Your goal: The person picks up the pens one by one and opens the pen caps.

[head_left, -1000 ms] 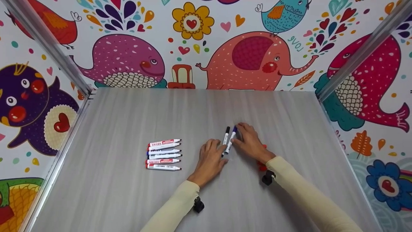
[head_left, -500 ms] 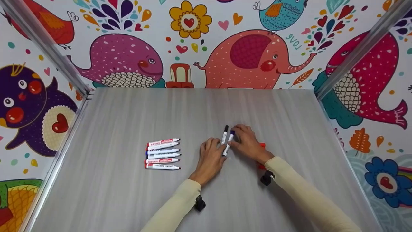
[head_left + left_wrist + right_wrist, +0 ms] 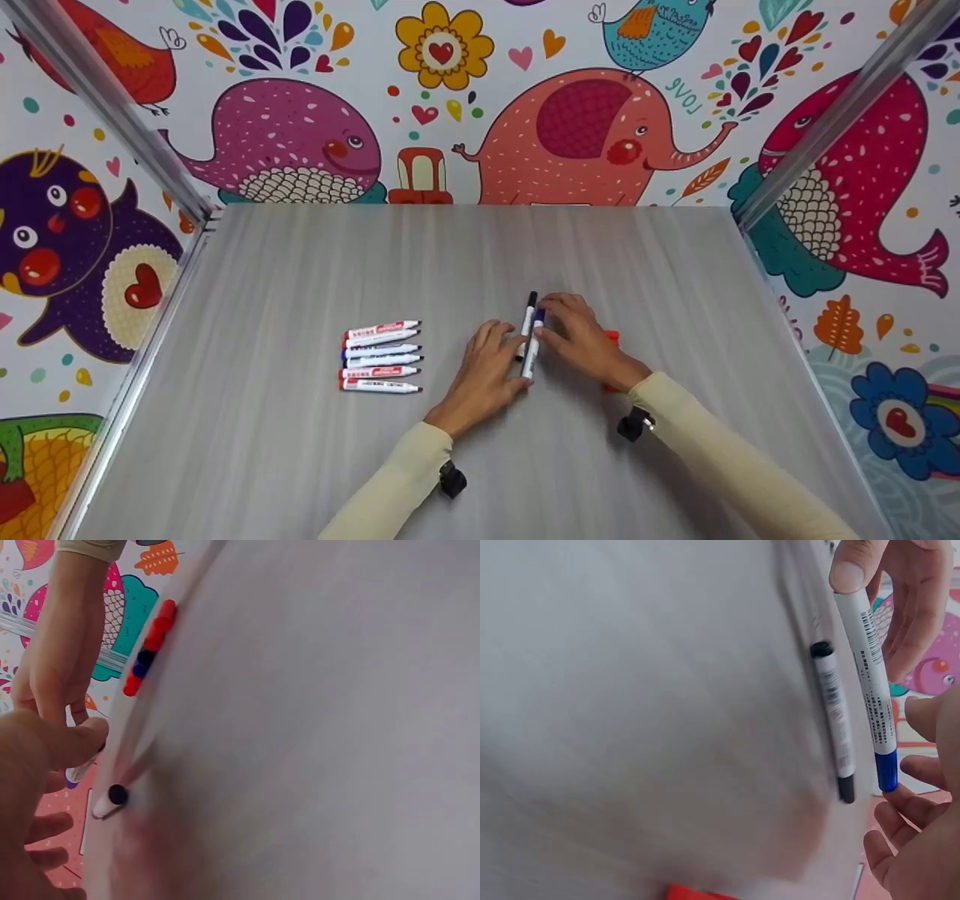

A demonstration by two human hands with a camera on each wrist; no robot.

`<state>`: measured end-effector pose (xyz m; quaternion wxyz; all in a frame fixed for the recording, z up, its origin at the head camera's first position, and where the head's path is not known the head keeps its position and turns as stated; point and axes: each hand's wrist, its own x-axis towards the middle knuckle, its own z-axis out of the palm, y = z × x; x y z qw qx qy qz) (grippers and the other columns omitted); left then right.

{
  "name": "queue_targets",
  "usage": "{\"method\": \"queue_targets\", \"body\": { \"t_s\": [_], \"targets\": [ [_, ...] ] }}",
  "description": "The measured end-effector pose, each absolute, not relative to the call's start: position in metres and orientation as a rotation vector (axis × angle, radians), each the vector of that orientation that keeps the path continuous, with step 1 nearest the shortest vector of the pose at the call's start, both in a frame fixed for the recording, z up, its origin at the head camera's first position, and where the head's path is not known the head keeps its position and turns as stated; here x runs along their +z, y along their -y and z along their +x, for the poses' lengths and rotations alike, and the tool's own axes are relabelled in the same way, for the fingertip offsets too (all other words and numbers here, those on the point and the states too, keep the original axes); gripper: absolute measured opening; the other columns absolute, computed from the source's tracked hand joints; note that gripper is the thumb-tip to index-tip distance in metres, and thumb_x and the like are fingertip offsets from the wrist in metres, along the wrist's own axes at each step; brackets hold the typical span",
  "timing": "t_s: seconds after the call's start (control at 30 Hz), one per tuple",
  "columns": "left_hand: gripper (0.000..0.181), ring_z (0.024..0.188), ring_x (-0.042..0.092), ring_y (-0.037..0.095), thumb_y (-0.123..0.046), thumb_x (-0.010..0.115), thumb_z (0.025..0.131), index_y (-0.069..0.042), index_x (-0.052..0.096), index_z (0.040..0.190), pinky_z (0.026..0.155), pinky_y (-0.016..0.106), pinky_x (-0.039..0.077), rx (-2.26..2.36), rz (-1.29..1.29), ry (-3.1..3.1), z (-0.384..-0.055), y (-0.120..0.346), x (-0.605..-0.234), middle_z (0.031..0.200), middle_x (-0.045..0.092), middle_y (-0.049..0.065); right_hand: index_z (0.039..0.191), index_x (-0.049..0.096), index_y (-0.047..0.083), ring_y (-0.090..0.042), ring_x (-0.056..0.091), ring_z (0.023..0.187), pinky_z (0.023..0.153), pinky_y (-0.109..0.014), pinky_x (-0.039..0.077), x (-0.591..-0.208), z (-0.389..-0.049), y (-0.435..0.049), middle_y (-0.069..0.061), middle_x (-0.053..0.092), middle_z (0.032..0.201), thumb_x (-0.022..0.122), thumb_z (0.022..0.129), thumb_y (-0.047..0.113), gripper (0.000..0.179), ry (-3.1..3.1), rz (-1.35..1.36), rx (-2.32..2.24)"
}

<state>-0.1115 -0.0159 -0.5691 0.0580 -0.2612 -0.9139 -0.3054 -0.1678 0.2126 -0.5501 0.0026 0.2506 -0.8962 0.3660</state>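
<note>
My left hand (image 3: 484, 375) pinches the bare end of a white marker with a blue cap (image 3: 870, 675), its thumb on the barrel's end. The marker is tilted, cap pointing away from me. My right hand (image 3: 581, 337) is at the cap end; in the right wrist view its fingers are spread and one fingertip touches the cap's tip. Just left of this marker, a second white marker with a black cap (image 3: 832, 709) lies on the table between the hands. Its near part is partly hidden by the left fingers in the head view.
On the left, several uncapped white markers (image 3: 381, 361) lie in a row, tips to the right. A row of red, black and blue caps (image 3: 146, 656) stands at the right, partly under my right forearm. Metal rails (image 3: 832, 120) and patterned walls border the table (image 3: 300, 465).
The blue-capped marker has come nearer to me and turned more upright in view. Its bare end is now between the left thumb and fingers, while the right fingers have loosened around the cap.
</note>
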Motion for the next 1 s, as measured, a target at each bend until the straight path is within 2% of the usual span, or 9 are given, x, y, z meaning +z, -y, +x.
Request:
{"method": "queue_targets", "body": {
  "t_s": [0.2, 0.43, 0.67, 0.77, 0.9, 1.0],
  "targets": [
    [0.069, 0.147, 0.044, 0.029, -0.030, 0.093, 0.092, -0.006, 0.065, 0.150, 0.122, 0.052, 0.041, -1.064, -0.856, 2.797, -0.105, 0.025, -0.553, 0.151, 0.058, 0.013, 0.147, 0.064, -0.001, -0.035, 0.048, 0.142, 0.120, -0.058, 0.043, -0.534, -0.157, -0.210, -0.016, 0.057, 0.152, 0.074, 0.108, 0.022, 0.046, 2.840, 0.826, 1.151],
    [0.081, 0.147, 0.043, 0.027, -0.028, 0.095, 0.089, -0.007, 0.057, 0.158, 0.122, 0.046, 0.042, -1.268, -0.937, 2.822, -0.100, 0.036, -0.545, 0.152, 0.056, 0.008, 0.147, 0.064, 0.001, -0.035, 0.050, 0.142, 0.120, -0.057, 0.044, -0.521, -0.145, -0.204, -0.019, 0.058, 0.151, 0.076, 0.106, 0.017, 0.046, 2.766, 0.950, 1.144],
    [0.090, 0.150, 0.043, 0.027, -0.030, 0.096, 0.087, -0.007, 0.052, 0.162, 0.123, 0.051, 0.042, -1.611, -0.951, 2.845, -0.097, 0.048, -0.541, 0.160, 0.052, 0.008, 0.150, 0.063, 0.006, -0.033, 0.051, 0.145, 0.121, -0.054, 0.044, -0.512, -0.132, -0.200, -0.020, 0.055, 0.154, 0.074, 0.108, 0.018, 0.046, 2.769, 0.967, 1.209],
    [0.090, 0.151, 0.046, 0.031, -0.030, 0.095, 0.088, -0.008, 0.051, 0.163, 0.124, 0.055, 0.040, -1.817, -0.915, 2.842, -0.095, 0.054, -0.538, 0.165, 0.049, 0.009, 0.150, 0.063, 0.007, -0.032, 0.054, 0.145, 0.121, -0.053, 0.045, -0.506, -0.128, -0.198, -0.020, 0.056, 0.153, 0.074, 0.108, 0.019, 0.045, 2.766, 0.973, 1.252],
    [0.090, 0.152, 0.048, 0.041, -0.032, 0.094, 0.089, -0.009, 0.050, 0.164, 0.123, 0.062, 0.040, -2.134, -0.875, 2.779, -0.094, 0.061, -0.536, 0.168, 0.047, 0.012, 0.149, 0.065, 0.009, -0.028, 0.058, 0.141, 0.117, -0.054, 0.049, -0.502, -0.125, -0.196, -0.012, 0.060, 0.150, 0.073, 0.109, 0.020, 0.042, 2.749, 0.980, 1.276],
    [0.092, 0.147, 0.054, 0.046, -0.035, 0.092, 0.090, -0.008, 0.047, 0.166, 0.117, 0.061, 0.046, -2.381, -0.902, 2.695, -0.094, 0.066, -0.534, 0.170, 0.045, 0.016, 0.147, 0.066, 0.010, -0.024, 0.061, 0.134, 0.113, -0.055, 0.053, -0.501, -0.123, -0.195, -0.006, 0.062, 0.145, 0.072, 0.109, 0.019, 0.039, 2.741, 0.980, 1.313]
  ]
}}
